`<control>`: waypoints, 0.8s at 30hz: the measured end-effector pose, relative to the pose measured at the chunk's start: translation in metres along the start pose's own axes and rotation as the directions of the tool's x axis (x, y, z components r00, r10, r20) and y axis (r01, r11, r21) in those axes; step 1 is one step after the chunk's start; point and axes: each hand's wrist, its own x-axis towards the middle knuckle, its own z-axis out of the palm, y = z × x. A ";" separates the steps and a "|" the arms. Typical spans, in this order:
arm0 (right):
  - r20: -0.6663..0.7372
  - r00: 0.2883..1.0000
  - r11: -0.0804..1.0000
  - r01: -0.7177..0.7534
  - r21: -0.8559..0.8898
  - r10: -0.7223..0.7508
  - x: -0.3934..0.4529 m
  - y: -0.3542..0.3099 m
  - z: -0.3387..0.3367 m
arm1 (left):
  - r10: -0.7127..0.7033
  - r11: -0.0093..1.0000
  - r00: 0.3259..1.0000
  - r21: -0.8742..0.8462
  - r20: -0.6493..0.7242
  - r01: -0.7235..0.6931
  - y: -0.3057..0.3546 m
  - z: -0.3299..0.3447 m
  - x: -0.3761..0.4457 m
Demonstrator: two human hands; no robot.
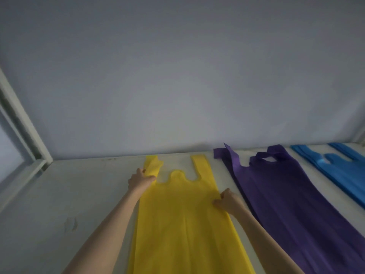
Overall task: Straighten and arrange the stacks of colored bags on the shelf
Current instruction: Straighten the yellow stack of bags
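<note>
Your left hand (140, 179) pinching the yellow bags (183, 224) by a handle, right hand (227, 201) clutching their edge.

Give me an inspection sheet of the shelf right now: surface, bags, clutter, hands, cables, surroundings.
Surface: pale shelf, a few faint smudges on the left.
Job's things: yellow bags lie flat, left handle folded over; purple bags beside them on the right, handles rumpled; blue bags farthest right, fanned out.
Clutter: nothing seen.
Hands: left hand pinches the yellow bags' left handle; right hand grips the yellow bags' right edge.
Cables: nothing seen.
Surroundings: plain wall behind the shelf; white frame at the left.
</note>
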 end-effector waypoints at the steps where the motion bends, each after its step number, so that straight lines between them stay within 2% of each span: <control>1: 0.002 1.000 1.000 0.000 0.007 0.000 0.001 0.000 0.000 | -0.025 1.000 1.000 -0.012 -0.003 0.025 0.001 0.000 0.004; 4: -0.004 1.000 1.000 -0.002 0.010 0.002 0.001 0.001 0.002 | -0.032 0.995 0.997 -0.091 0.064 0.038 0.002 0.003 0.026; 7: -0.007 1.000 1.000 0.003 -0.001 -0.003 0.000 0.000 0.003 | -0.031 0.976 0.991 -0.210 0.131 0.058 0.019 -0.002 0.010; 10: -0.017 1.000 1.000 0.007 -0.025 -0.008 -0.002 0.000 0.002 | -0.021 0.967 0.983 -0.245 0.184 0.067 0.028 -0.005 0.000; 13: -0.017 1.000 1.000 0.008 -0.027 -0.008 -0.004 0.000 0.003 | -0.031 0.956 0.992 -0.286 0.119 0.064 0.022 -0.005 0.021; 17: -0.018 1.000 1.000 0.008 -0.003 -0.008 -0.005 0.002 0.003 | 0.089 0.931 0.995 -0.350 -0.053 -0.102 0.013 -0.003 0.019; 20: -0.026 1.000 1.000 0.009 0.011 -0.009 -0.003 0.002 0.004 | 0.157 0.935 0.982 -0.304 -0.103 -0.182 0.005 0.006 0.013; 22: -0.026 1.000 1.000 0.009 0.014 -0.009 -0.003 0.002 0.004 | 0.122 0.966 0.987 -0.216 -0.104 -0.142 0.002 0.009 0.014; 24: -0.022 1.000 1.000 0.011 0.020 -0.010 -0.004 0.001 0.004 | 0.070 0.996 0.993 -0.047 -0.097 -0.075 0.002 0.007 0.014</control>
